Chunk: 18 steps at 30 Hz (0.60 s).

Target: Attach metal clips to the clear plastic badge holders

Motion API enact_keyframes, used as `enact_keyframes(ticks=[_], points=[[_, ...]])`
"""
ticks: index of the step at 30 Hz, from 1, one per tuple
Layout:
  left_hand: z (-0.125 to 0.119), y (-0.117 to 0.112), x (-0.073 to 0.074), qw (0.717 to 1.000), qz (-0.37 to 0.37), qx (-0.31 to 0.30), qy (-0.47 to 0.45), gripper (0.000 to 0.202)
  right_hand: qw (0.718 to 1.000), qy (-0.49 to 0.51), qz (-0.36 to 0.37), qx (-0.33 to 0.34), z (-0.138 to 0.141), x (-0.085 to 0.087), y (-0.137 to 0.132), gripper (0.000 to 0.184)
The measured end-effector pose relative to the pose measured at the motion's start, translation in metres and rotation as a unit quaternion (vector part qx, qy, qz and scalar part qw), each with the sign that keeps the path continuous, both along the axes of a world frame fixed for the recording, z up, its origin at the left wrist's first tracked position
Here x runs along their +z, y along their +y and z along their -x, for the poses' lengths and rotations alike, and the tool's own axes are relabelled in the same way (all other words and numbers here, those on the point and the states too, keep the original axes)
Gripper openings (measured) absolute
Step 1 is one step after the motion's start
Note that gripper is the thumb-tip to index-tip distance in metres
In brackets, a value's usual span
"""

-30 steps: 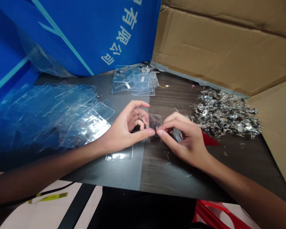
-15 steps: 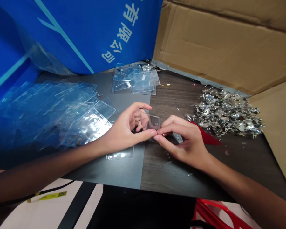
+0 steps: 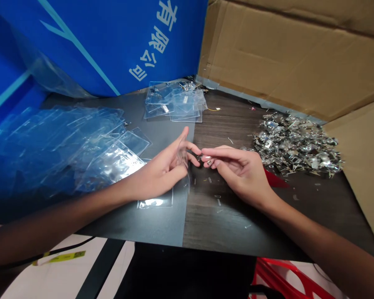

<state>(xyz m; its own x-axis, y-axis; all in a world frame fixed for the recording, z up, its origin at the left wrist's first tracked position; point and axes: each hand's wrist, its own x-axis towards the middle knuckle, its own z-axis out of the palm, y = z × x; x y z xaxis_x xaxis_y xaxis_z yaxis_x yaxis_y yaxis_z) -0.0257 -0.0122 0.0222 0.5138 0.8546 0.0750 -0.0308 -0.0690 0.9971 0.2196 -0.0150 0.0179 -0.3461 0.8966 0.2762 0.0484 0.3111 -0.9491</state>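
A small metal fitting (image 3: 200, 158) is held up at mid-frame between the left hand (image 3: 162, 170) and the right hand (image 3: 237, 170), their fingertips almost meeting; which hand grips it cannot be told. The left hand is partly open, its fingers spread, with a clear plastic sleeve (image 3: 183, 160) seemingly caught among them. The right hand is half closed, its thumb and forefinger extended toward the fitting. Small-part work at the fingertips is shown in progress, and a steady pinch appears to be called for. Tiny metal bits (image 3: 218, 202) are scattered on the dark desk (image 3: 224, 226) below. A loose sleeve (image 3: 155, 202) lies under the left wrist. More sleeves are piled at left (image 3: 62, 141) and upper centre (image 3: 182, 107). A heap of metal fittings (image 3: 296, 145) is banked at right, before a cardboard flap (image 3: 283, 54) and a blue printed bag (image 3: 112, 41).
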Motion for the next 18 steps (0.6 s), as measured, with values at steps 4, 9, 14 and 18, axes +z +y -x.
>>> enact_keyframes(ticks=[4, 9, 14, 18], points=[[0.0016, -0.0001, -0.0034, 1.0, 0.013, 0.023, 0.006, 0.074, 0.999, -0.011, -0.025, -0.041, 0.0003, -0.0045, -0.0009, 0.03], [0.0024, 0.0003, -0.0006, 0.999, 0.006, 0.044, 0.02, 0.052, 0.992, -0.067, -0.074, -0.077, 0.0005, -0.003, -0.0042, 0.016], [0.0021, 0.0015, 0.0004, 0.999, 0.0, 0.053, 0.01, 0.048, 0.964, -0.189, -0.168, -0.082, -0.0016, -0.0024, -0.0022, 0.013], [0.0015, 0.0041, 0.0036, 0.996, -0.008, 0.087, 0.023, 0.047, 0.941, -0.272, -0.197, -0.039, -0.0041, -0.0081, 0.0022, 0.021]])
